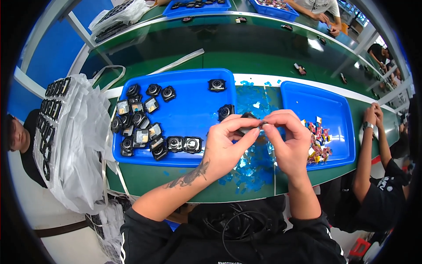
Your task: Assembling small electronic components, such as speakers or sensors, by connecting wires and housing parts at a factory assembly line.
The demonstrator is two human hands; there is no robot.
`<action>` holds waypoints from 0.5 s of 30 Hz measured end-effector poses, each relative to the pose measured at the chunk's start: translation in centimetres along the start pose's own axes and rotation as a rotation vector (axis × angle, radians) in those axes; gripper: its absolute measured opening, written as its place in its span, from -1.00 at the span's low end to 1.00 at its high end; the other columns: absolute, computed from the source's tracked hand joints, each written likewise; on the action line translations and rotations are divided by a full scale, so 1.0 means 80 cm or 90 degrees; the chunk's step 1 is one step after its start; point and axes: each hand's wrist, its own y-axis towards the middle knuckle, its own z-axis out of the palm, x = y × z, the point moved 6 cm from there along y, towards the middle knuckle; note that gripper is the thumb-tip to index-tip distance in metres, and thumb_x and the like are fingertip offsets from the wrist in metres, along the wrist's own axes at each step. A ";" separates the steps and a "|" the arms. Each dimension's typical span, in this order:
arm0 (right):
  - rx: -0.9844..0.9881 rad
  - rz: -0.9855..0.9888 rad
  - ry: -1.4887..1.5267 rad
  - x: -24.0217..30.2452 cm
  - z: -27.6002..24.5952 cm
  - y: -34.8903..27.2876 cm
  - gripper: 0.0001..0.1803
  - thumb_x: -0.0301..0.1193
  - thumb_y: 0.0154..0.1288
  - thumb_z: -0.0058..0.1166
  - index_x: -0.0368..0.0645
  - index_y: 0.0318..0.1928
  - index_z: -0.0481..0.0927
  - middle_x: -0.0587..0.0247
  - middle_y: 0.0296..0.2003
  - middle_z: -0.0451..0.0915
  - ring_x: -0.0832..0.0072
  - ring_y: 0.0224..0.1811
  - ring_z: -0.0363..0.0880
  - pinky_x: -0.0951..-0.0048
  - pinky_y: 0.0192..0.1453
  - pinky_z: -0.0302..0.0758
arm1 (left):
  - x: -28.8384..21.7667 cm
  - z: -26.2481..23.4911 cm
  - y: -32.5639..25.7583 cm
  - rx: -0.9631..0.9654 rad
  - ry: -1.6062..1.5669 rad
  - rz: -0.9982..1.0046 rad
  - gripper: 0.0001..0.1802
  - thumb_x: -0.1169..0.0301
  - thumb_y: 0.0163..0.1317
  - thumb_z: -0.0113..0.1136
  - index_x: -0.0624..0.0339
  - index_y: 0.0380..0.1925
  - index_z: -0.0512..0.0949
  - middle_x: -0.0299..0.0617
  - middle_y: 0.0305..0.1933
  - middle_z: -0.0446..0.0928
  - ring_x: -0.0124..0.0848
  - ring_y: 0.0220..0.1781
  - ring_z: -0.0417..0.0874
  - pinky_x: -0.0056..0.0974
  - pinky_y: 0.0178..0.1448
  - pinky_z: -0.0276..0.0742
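Note:
Over the gap between two blue trays, my left hand (228, 147) is closed on a small dark smartwatch case (249, 127), mostly covered by my fingers. Thumb and forefinger of my right hand (288, 143) pinch together at its right end; whatever they grip is too small to make out. The wide blue tray (180, 75) on the left holds several black smartwatch cases (140, 119), some back up, some showing pale insides. In the narrower blue tray (340, 105) to the right lies a pile of small red, gold and white electronic parts (318, 143).
Bits of blue film (248, 174) litter the green table between the trays. Beyond runs a green conveyor belt (167, 37) carrying a few small parts. Stacked black trays in plastic wrap (79, 145) stand at left. A co-worker's arms (367, 141) are at right; others work across.

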 end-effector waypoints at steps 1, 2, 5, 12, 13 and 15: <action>-0.040 -0.043 -0.027 0.005 -0.004 0.000 -0.86 -0.61 0.21 0.18 -0.29 -0.20 0.60 0.18 -0.29 0.62 0.49 -0.23 0.59 0.49 -0.07 0.51 | -0.003 0.003 0.001 0.005 -0.002 -0.003 -0.72 0.58 0.28 0.17 0.33 0.00 0.58 -0.18 -0.08 0.55 -0.57 -0.15 0.60 -0.47 -0.15 0.54; -0.075 0.037 0.099 -0.002 -0.006 -0.002 -0.89 -0.63 0.22 0.15 -0.31 -0.23 0.57 0.16 -0.26 0.62 0.45 -0.20 0.60 0.48 -0.04 0.50 | -0.006 0.006 0.002 0.010 -0.005 -0.005 -0.63 0.58 0.31 0.12 0.29 0.13 0.52 -0.17 -0.03 0.57 -0.58 -0.11 0.59 -0.46 -0.11 0.54; -0.098 0.017 -0.058 0.011 -0.023 -0.010 -0.92 -0.64 0.24 0.11 -0.29 -0.26 0.52 0.15 -0.24 0.59 0.43 -0.22 0.57 0.45 -0.10 0.48 | -0.010 -0.003 0.001 -0.053 -0.089 -0.104 -0.44 0.59 0.33 0.09 0.30 0.35 0.28 -0.12 0.09 0.56 -0.53 -0.03 0.59 -0.45 0.09 0.48; 0.057 -0.067 -0.220 0.038 0.016 -0.009 -0.87 -0.64 0.09 0.21 -0.23 -0.33 0.56 0.14 -0.40 0.58 0.24 -0.35 0.57 0.32 -0.24 0.46 | 0.010 -0.010 0.001 -0.074 -0.130 -0.113 -0.68 0.61 0.27 0.16 0.39 0.03 0.47 -0.13 -0.05 0.59 -0.44 -0.02 0.63 -0.38 0.10 0.58; 0.053 -0.051 -0.230 0.034 0.021 -0.007 -0.86 -0.63 0.08 0.22 -0.22 -0.33 0.57 0.14 -0.40 0.59 0.23 -0.36 0.57 0.30 -0.25 0.45 | 0.008 -0.005 -0.001 -0.053 -0.104 -0.110 -0.67 0.62 0.26 0.16 0.40 0.04 0.48 -0.12 -0.04 0.60 -0.44 -0.01 0.63 -0.38 0.11 0.57; 0.031 -0.056 -0.247 0.030 0.026 -0.004 -0.86 -0.64 0.07 0.23 -0.23 -0.33 0.58 0.13 -0.40 0.59 0.23 -0.38 0.57 0.28 -0.29 0.45 | 0.005 -0.003 -0.001 -0.043 -0.102 -0.095 -0.66 0.62 0.27 0.15 0.40 0.06 0.47 -0.11 -0.02 0.60 -0.44 0.02 0.62 -0.38 0.13 0.57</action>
